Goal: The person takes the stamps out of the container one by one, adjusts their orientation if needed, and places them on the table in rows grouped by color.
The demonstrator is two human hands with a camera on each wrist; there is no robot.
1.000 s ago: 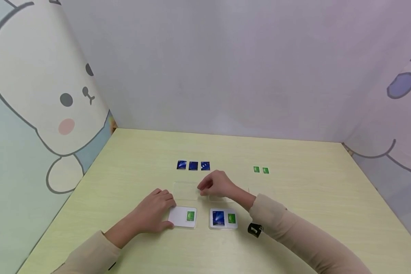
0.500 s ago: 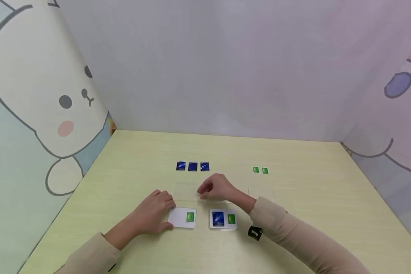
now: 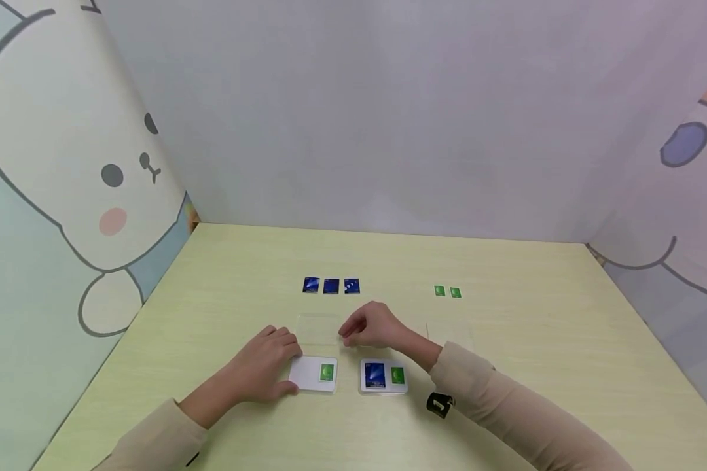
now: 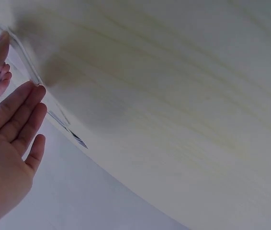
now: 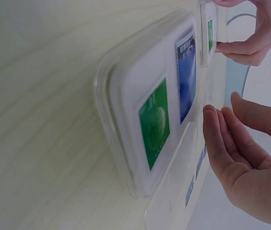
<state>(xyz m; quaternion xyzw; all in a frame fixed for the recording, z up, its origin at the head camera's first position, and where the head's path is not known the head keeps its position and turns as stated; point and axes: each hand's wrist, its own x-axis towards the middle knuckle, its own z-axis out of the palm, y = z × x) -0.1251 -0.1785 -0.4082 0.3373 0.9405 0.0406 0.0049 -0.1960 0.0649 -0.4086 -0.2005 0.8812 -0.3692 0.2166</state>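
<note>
In the head view my left hand [image 3: 263, 364] spans the left side of a clear card case [image 3: 306, 373], thumb at the near corner and fingertips at the far one. The case holds a white card with one green stamp [image 3: 326, 371] at its right. My right hand [image 3: 372, 325] hovers beyond the second case, fingers loosely bent. In the right wrist view its thumb and fingertips are apart, with nothing visible between them. A clear cover [image 5: 171, 184] lies beside that second case [image 5: 126, 91], whose card bears a green stamp [image 5: 155, 122] and a larger blue stamp [image 5: 187, 76].
Several small dark-blue stamps [image 3: 331, 286] lie in a row at the back of the pale wooden table [image 3: 524, 392]. Two green stamps [image 3: 448, 292] are right of them. One clear cover [image 3: 317, 328] lies behind the left case; another [image 3: 450, 333] sits farther right.
My right hand has come slightly nearer, and its thumb and fingertips look closer together. The left hand stays at its case. The whole head view has shifted by a few pixels.
</note>
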